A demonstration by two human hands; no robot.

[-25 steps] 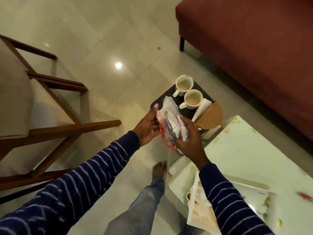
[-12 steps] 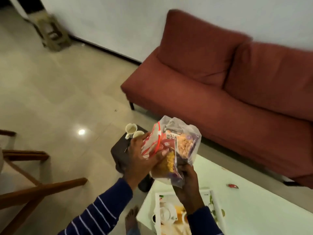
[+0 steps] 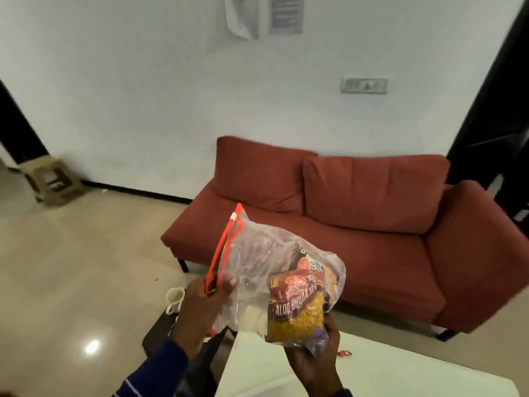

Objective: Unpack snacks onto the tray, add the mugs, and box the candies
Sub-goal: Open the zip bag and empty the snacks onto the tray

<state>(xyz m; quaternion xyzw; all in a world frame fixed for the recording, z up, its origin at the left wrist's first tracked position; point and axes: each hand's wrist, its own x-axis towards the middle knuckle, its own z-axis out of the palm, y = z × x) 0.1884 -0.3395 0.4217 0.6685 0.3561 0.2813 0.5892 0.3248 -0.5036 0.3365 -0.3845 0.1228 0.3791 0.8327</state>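
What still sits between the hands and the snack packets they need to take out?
The clear zip bag itself. The Aloo Bhujia packet and the others lie inside its plastic. The left hand pinches the red zip strip; the right hand cups the bag's bottom. Whether the zip is open cannot be told.

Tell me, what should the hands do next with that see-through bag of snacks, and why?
Probably slide the orange zip open. The left hand pinches the zip strip at its lower end, and the right hand holds the clear bag from below. The red snack packet is inside, with at least one more behind it, so none can reach the tray until the bag opens.
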